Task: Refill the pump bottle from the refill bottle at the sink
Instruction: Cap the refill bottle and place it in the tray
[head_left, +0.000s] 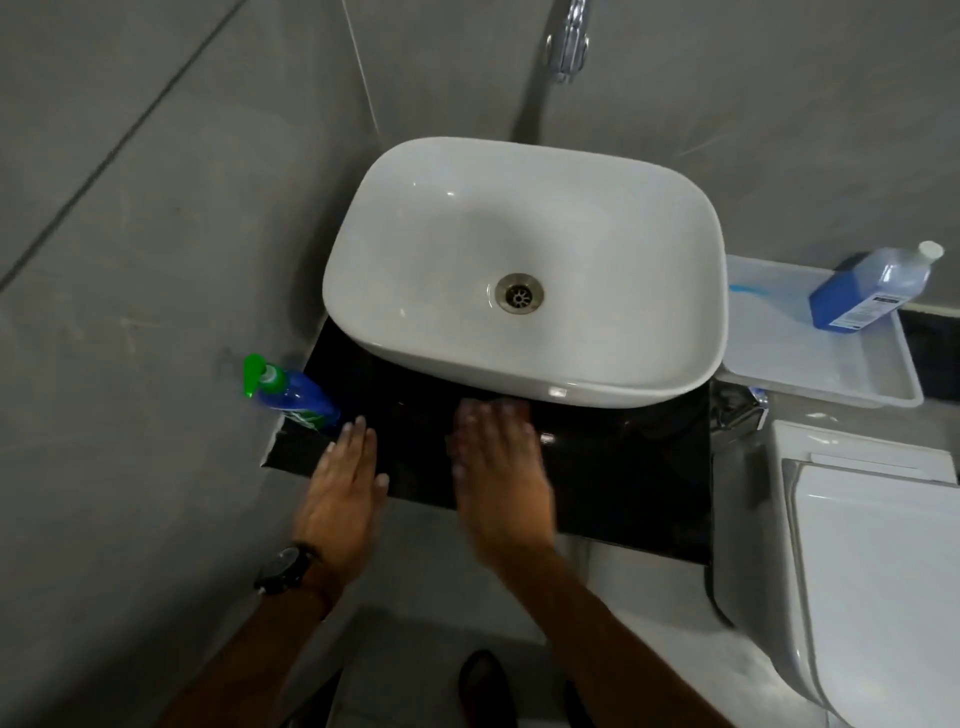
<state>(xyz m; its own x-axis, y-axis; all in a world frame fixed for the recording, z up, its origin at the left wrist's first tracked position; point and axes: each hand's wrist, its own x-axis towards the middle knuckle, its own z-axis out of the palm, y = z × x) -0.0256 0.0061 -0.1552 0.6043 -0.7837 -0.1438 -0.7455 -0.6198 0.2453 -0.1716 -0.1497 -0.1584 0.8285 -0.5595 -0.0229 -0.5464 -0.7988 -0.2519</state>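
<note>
From the head camera, a white countertop basin (524, 270) filled the middle of the view, its steel drain (519, 293) a little below centre, and a chrome tap (569, 39) hung from the grey wall at twelve o'clock. The basin sat on a glossy black counter (623, 467). At three o'clock, just beside the basin's rim, was a white plastic tray (831, 374), and in its far corner stood the refill bottle (870, 288), clear with blue liquid and a white cap, leaning away toward the wall. A blue smear marked the tray's left edge. Over at nine o'clock, on the counter's left corner, was the pump bottle (293, 397), blue with a green pump head, well apart from the refill bottle, with the whole basin between them. A white toilet (857, 571) took up the four o'clock corner, and a dark shoe (485, 686) showed at six.

The left hand (343, 483), a black wristwatch (285, 569) on its wrist, lay flat and palm-down over the counter's front edge, fingers straight and close together, holding nothing, tips just beside the pump bottle's base. The right hand (498, 478) was blurred, palm-down over the counter below the basin's front rim, fingers extended and slightly spread, empty.
</note>
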